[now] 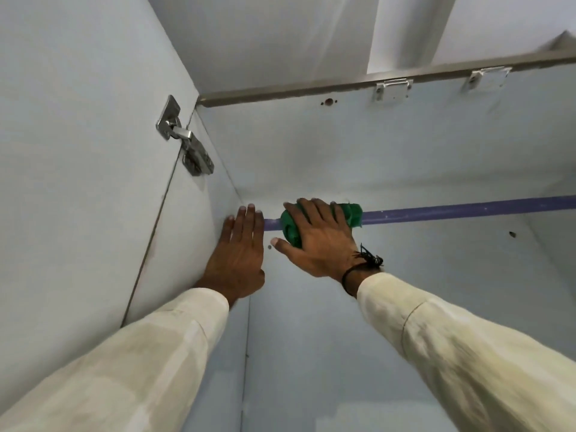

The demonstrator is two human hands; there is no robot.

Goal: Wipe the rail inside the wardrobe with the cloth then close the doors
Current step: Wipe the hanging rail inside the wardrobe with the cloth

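Observation:
A purple rail (452, 211) runs across the inside of the pale wardrobe, from its left wall out past the right edge of view. A green cloth (352, 215) is wrapped around the rail near its left end. My right hand (318, 238) is closed over the cloth and the rail. My left hand (240, 254) lies flat, fingers together, against the wardrobe's left inner wall (199, 232), just left of the rail's end. It holds nothing.
The left door (78, 151) stands open, held by a steel hinge (185, 141). Along the top front edge (343, 84) sit two white hinge plates (392, 88). Small holes dot the back panel.

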